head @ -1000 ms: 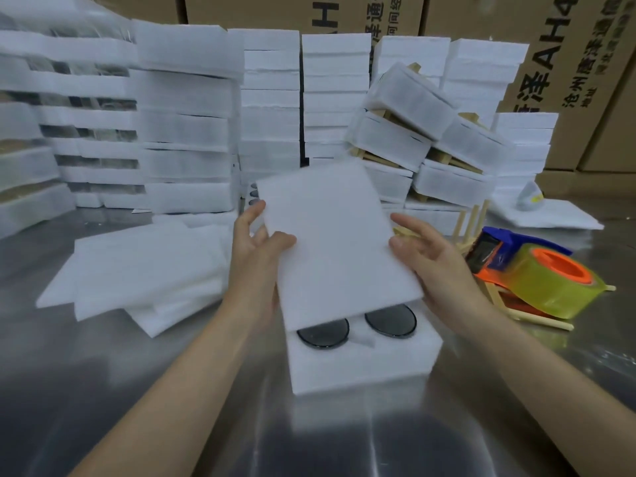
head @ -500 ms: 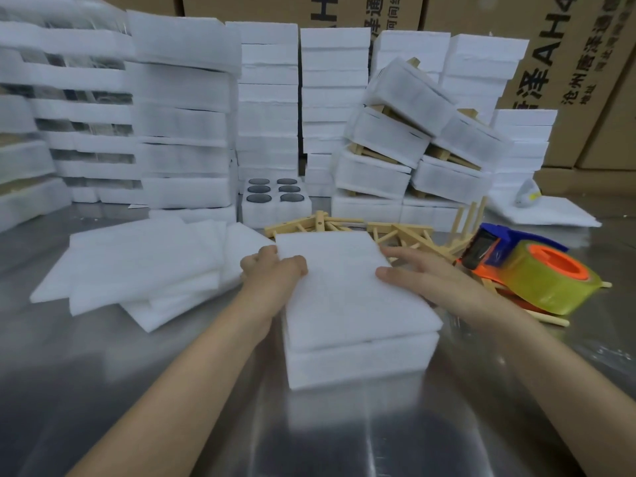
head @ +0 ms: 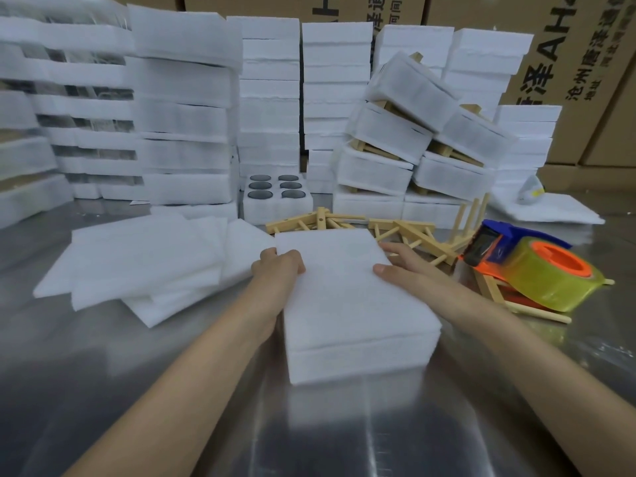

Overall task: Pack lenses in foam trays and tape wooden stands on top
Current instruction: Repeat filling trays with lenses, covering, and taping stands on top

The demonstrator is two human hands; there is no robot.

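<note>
Two hands seat the foam sheet on the centre foam tray. The left hand grips its edge and the right hand rests straight-fingered. The next move likely calls for a wooden stand from just above.

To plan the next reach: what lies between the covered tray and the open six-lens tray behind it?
A heap of wooden stands, shown in the head view.

Foam sheet covering foam tray, left hand and right hand at its edges, wooden stands behind
</note>
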